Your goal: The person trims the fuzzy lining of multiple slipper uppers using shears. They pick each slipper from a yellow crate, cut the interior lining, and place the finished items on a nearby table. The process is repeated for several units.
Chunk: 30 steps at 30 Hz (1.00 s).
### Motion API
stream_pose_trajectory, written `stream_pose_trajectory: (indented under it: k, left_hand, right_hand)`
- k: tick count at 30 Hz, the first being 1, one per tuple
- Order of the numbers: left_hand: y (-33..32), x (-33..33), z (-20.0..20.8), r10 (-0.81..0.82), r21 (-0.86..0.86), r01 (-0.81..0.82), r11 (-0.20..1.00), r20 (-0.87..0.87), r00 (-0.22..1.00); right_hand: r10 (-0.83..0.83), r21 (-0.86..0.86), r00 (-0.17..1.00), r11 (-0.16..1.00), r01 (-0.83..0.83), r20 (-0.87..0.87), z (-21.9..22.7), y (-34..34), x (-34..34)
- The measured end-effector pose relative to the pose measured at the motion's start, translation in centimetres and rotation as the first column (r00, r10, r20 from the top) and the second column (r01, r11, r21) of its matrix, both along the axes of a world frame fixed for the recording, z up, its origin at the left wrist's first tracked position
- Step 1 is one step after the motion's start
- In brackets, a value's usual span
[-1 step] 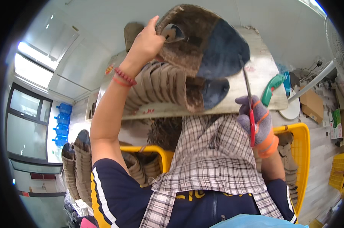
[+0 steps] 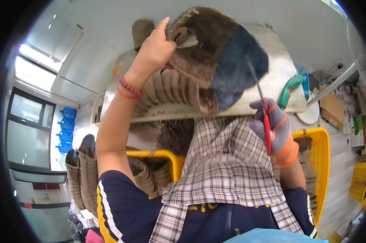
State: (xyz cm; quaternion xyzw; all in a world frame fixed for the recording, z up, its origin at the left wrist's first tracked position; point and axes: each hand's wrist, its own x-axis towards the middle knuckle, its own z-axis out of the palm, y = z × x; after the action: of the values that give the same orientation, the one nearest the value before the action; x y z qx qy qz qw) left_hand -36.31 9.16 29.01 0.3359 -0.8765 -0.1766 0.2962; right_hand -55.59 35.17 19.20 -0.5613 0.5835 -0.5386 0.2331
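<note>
Scissors (image 2: pixel 266 123) overlap fabric piece (image 2: pixel 233 56) near edge; tabletop (image 2: pixel 281 60) alongside.

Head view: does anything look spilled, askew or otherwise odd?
A dark, tangled heap shows below the near edge of the table, looking untidy, though whether it spilled is unclear. Also uneven: the right hand is gloved, while the left hand is bare.

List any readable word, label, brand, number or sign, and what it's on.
No text reads whole.
Navy cloth top: yellow lettering, partly hidden by the checked cloth apron.
Pale flat worktable: red marks, blurred; round red-and-yellow sticker, too small.
Green-and-white cardboard box: print too small.
Dark-framed glass panel: little red sign, too small.
</note>
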Motion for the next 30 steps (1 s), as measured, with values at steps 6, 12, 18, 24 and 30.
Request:
stream_pose_trajectory:
  k: [6, 12, 18, 24, 30]
  left_hand:
    - [15.6, 7.5, -8.7, 0.003, 0.151, -0.028, 0.988, 0.163, 0.987]
    - [20.5, 10.3, -18.2, 0.088, 0.485, -0.223, 0.845, 0.285, 0.955]
    - [21.4, 10.0, -19.7, 0.094, 0.517, -0.263, 0.815, 0.33, 0.939]
    - [21.5, 9.5, -19.6, 0.092, 0.551, -0.289, 0.783, 0.357, 0.93]
    - [21.6, 9.3, -19.1, 0.114, 0.608, -0.319, 0.727, 0.352, 0.929]
  right_hand:
    - [0.241, 0.467, 0.736, 0.877, 0.114, -0.633, -3.3, 2.9, 4.5]
    - [0.607, 0.809, 0.631, 0.585, 0.058, -0.484, -7.1, 3.2, 4.7]
    - [0.704, 0.844, 0.511, 0.529, 0.084, -0.493, -8.0, 1.5, 5.3]
    - [0.747, 0.879, 0.484, 0.462, 0.117, -0.456, -7.7, 0.1, 6.0]
    - [0.799, 0.904, 0.43, 0.41, 0.123, -0.421, -7.2, -1.0, 6.8]
